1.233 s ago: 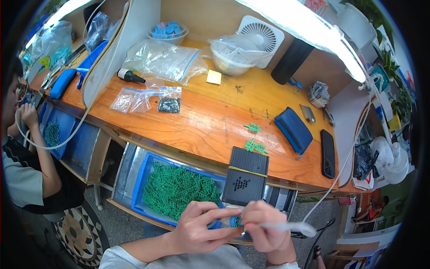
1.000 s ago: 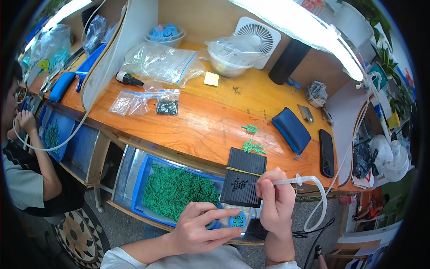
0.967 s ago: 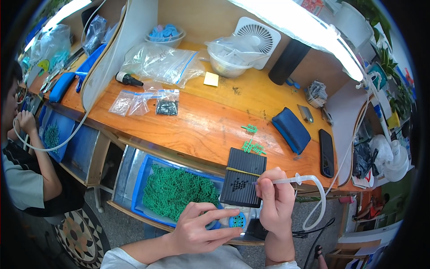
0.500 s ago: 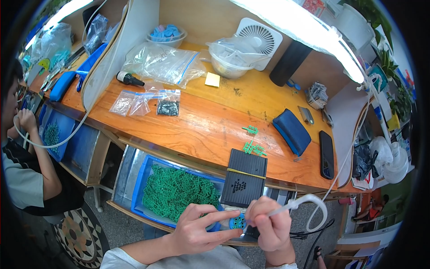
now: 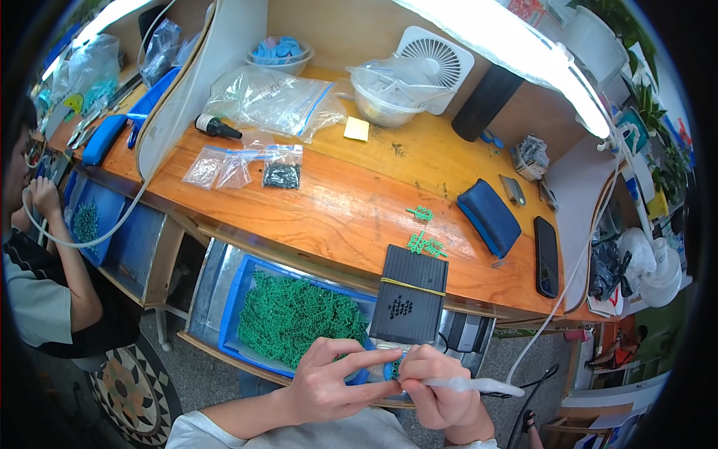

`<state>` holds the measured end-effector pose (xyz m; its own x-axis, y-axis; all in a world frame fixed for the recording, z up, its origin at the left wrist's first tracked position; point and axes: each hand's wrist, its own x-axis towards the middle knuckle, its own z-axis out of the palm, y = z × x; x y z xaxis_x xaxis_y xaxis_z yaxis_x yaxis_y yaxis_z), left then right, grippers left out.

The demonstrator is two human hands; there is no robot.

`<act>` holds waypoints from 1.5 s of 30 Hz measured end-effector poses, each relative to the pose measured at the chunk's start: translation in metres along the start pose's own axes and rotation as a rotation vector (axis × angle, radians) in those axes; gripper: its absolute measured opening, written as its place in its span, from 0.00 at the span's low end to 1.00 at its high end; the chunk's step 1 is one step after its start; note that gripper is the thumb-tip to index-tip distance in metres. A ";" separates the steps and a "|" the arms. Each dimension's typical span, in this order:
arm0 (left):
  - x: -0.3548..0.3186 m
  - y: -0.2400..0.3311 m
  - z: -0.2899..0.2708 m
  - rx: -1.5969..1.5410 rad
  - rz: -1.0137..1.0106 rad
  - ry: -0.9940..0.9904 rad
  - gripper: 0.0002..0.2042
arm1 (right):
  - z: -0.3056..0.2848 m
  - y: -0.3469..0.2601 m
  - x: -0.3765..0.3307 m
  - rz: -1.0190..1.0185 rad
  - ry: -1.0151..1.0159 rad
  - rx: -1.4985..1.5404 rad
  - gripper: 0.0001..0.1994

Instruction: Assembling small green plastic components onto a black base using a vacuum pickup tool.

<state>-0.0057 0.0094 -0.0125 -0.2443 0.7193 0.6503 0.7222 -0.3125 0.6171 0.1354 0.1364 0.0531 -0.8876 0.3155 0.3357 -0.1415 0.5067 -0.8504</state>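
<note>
My left hand [image 5: 329, 380] grips a small blue round holder [image 5: 390, 370] between its outstretched fingers. Green pieces with dark spots show on the holder, now partly covered by my right hand [image 5: 437, 385]. That hand pinches a white pen-like tool [image 5: 475, 385] with a pale hose; its tip is hidden at the holder. Just beyond my hands, a black ribbed block [image 5: 415, 280] with a yellow band carries small black bits [image 5: 399, 307]. Left of it, a blue tray [image 5: 233, 303] holds a heap of green branching pieces [image 5: 295, 318].
Loose green pieces [image 5: 426, 244] lie behind the block. A dark blue pouch [image 5: 488, 217] and a phone [image 5: 545, 257] rest at the right. Bags [image 5: 281, 166], a black bottle [image 5: 217, 128], a bowl [image 5: 381, 105] and a fan [image 5: 441, 60] stand farther back. Another person [image 5: 52, 262] sits at left.
My right hand has turned and shifted slightly left, closer over the blue holder. The tool's rear end and hose have swung from raised to lower right. My left hand has hardly moved.
</note>
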 end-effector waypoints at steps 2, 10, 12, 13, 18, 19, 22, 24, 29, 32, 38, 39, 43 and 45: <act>-0.001 -0.001 0.000 0.000 0.005 -0.009 0.14 | 0.001 -0.003 0.001 -0.005 -0.006 -0.021 0.04; 0.000 0.000 0.002 -0.010 0.005 0.013 0.16 | -0.008 0.010 0.005 -0.045 0.120 0.047 0.03; 0.001 0.001 0.002 -0.019 0.004 0.010 0.17 | -0.011 0.018 0.013 -0.046 0.224 -0.076 0.02; 0.002 0.002 0.001 -0.022 -0.006 0.003 0.17 | -0.013 0.021 0.017 -0.048 0.326 -0.197 0.02; 0.001 0.003 0.000 -0.018 -0.022 -0.001 0.16 | -0.012 0.025 0.027 0.055 0.325 -0.218 0.01; 0.002 0.003 0.001 -0.020 -0.023 -0.001 0.16 | -0.012 0.025 0.028 0.049 0.314 -0.216 0.01; 0.003 0.003 0.001 -0.015 -0.022 -0.001 0.15 | -0.014 0.022 0.033 0.033 0.282 -0.247 0.02; 0.003 0.003 0.000 -0.007 -0.018 -0.002 0.15 | -0.014 0.020 0.036 0.022 0.261 -0.276 0.02; 0.002 0.008 0.000 0.076 0.005 0.031 0.15 | -0.016 0.020 0.037 0.067 0.249 -0.251 0.02; -0.002 0.008 0.002 0.111 0.026 0.067 0.16 | -0.016 0.023 0.037 0.043 0.244 -0.261 0.01; -0.005 0.009 0.000 0.215 0.041 0.043 0.17 | -0.017 0.019 0.023 -0.019 0.252 -0.200 0.03; -0.006 0.009 0.000 0.218 0.040 0.043 0.17 | -0.013 0.018 0.017 -0.021 0.251 -0.197 0.03; -0.006 0.008 0.003 0.236 0.068 0.098 0.15 | 0.004 0.011 -0.004 -0.014 0.324 0.117 0.13; -0.005 0.009 0.003 0.236 0.079 0.105 0.14 | 0.009 0.011 -0.009 -0.006 0.340 0.225 0.14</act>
<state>0.0040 0.0044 -0.0113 -0.2385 0.6265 0.7421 0.8692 -0.2031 0.4507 0.1378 0.1314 0.0369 -0.6960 0.5798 0.4236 -0.2721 0.3330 -0.9028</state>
